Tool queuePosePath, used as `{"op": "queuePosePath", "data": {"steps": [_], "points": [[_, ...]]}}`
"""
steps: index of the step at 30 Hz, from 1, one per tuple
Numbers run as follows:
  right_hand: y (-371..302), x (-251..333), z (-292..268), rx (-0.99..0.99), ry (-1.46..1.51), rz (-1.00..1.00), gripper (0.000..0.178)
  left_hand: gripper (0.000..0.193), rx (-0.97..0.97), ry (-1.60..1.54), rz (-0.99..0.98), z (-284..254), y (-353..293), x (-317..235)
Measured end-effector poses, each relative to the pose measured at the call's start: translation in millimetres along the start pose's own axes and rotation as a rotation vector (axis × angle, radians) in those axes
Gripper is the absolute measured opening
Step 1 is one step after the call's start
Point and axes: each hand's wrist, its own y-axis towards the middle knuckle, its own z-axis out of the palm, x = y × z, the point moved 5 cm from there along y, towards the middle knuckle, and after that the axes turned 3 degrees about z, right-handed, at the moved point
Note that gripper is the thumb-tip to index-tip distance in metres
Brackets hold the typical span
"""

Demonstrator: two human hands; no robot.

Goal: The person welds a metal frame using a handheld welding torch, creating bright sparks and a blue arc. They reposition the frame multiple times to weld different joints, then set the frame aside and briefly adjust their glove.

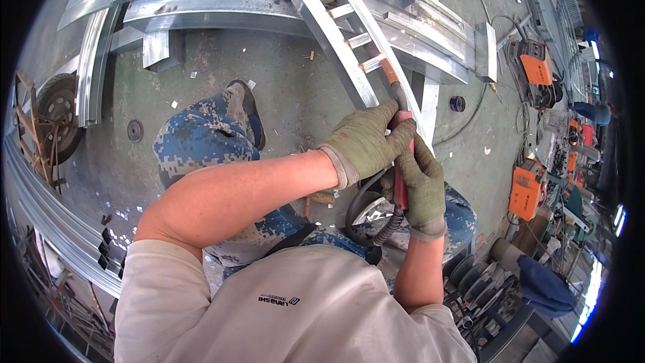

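We see a grey floor (289, 81) under us, with long metal beams (222, 0) lying across the top of the view. The beams bend near the edge, so we cannot tell how long they are. A metal ladder frame (349, 33) runs from the top down to our hands. Its lower end is hidden behind our gloves.

Our blue spotted trousers (201, 141) and one shoe (245, 104) show below the frame. A wheel (57, 111) sits far left, half cut off by the dark rim. Orange machines (527, 191) stand on the right, among small things too blurry to name.

Our left hand (366, 141) wears a green glove. Its fingers are curled tight over the top of the torch (400, 188) and they touch the frame rail. Our right hand (423, 188) also wears a green glove and is wrapped around the red handle lower down. Most of the handle is hidden in the gloves.

The torch points up at a rung of the frame. Its tip (392, 74) is orange-brown and rests by the rail. A black ribbed hose (390, 228) hangs from the handle and goes out of sight behind our shirt (289, 309).
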Motion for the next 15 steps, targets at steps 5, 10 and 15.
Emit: {"op": "queuePosePath", "data": {"steps": [5,10,15], "points": [[-0.5,1.4,0.0,-0.001,-0.014,0.009,0.053,0.044,-0.019,0.007,0.011,-0.9,0.3,-1.1],[1.0,5.7,2.0,0.013,-0.035,0.033,0.052,0.044,-0.029,0.003,0.014,-2.9,2.1,-0.6],[-1.8,3.5,0.6,-0.006,-0.029,0.016,0.052,0.043,0.0,0.008,-0.025,1.2,1.1,0.2]]}}
